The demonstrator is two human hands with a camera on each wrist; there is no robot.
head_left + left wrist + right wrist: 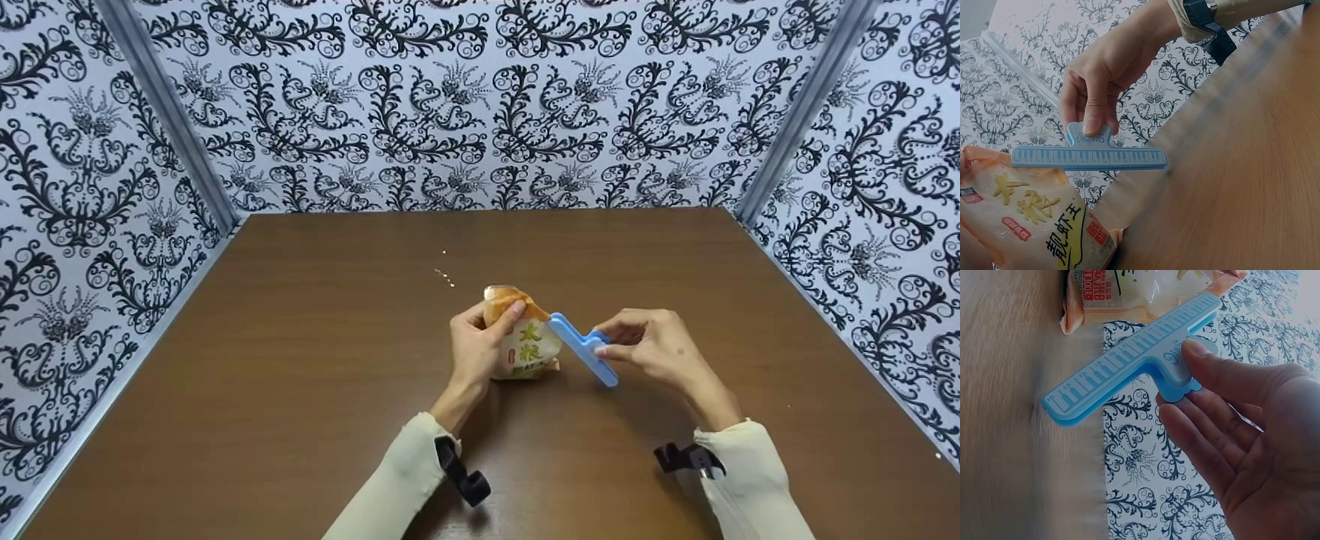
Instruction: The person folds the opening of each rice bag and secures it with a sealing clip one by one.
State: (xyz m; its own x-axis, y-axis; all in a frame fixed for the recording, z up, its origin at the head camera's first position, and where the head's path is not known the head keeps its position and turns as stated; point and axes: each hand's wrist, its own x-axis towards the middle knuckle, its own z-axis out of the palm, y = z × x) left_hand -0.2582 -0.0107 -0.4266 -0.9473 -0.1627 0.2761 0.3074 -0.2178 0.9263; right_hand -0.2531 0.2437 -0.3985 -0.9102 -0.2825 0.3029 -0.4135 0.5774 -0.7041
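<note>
A plastic food bag (529, 346), orange and white with printed characters, is held upright by my left hand (475, 346), thumb across its front near the top. My right hand (660, 346) pinches the handle tabs of a long blue bag clip (585, 351), which has piano-key markings along its bar. In the left wrist view, one end of the clip (1089, 158) overlaps the top edge of the bag (1033, 205); whether that edge sits between the bars cannot be told. The bag's contents are hard to make out. In the right wrist view, my thumb (1224, 371) presses the upper tab.
A few small pale crumbs (448, 279) lie on the brown wooden table (322, 337) beyond the bag. Patterned black-and-white walls (465, 105) enclose the back and both sides. Each wrist wears a black strap mount (463, 474).
</note>
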